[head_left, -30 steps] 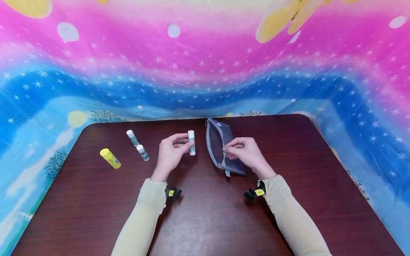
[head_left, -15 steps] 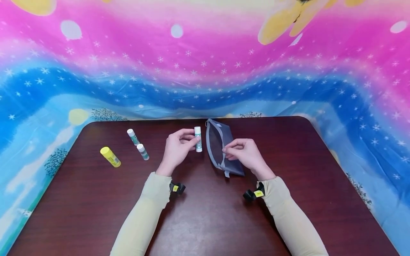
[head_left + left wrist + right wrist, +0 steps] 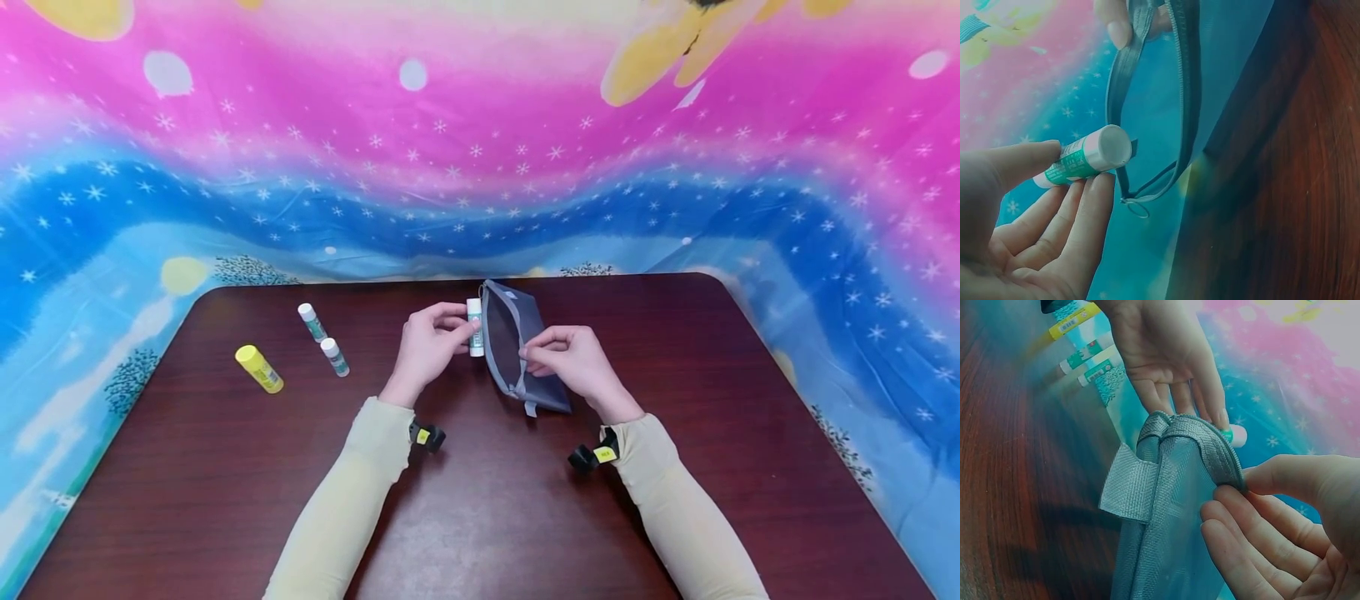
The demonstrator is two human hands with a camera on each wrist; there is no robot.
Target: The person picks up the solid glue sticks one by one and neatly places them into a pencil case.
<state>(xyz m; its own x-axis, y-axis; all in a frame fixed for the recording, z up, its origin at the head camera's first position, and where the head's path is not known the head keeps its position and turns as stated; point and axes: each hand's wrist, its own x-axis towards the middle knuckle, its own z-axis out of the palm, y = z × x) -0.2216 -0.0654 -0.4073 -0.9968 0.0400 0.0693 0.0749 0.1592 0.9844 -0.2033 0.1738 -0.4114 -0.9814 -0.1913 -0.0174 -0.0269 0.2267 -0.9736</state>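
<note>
Between thumb and fingers my left hand (image 3: 432,348) pinches a white and green glue stick (image 3: 476,328). In the head view the glue stick stands upright right at the left edge of a grey zip pouch (image 3: 545,367). The pouch's mouth gapes toward the left hand, its zipper edges apart. My right hand (image 3: 573,362) pinches the near zipper edge of the pouch between thumb and index finger. From the left wrist view, the round end of the glue stick (image 3: 1088,155) points at the open zipper (image 3: 1190,81). The pouch's inside looks dark in the head view.
Left on the dark wooden table (image 3: 480,517) are two more white and green glue sticks (image 3: 312,322) and a larger yellow glue stick (image 3: 259,369). Behind the table hangs a pink and blue patterned cloth (image 3: 450,150). Each wrist carries a small black camera (image 3: 429,437).
My left hand has moved right with the glue stick, from a gap away up to the pouch's edge. The right hand keeps its hold on the zipper edge, almost unmoved.
</note>
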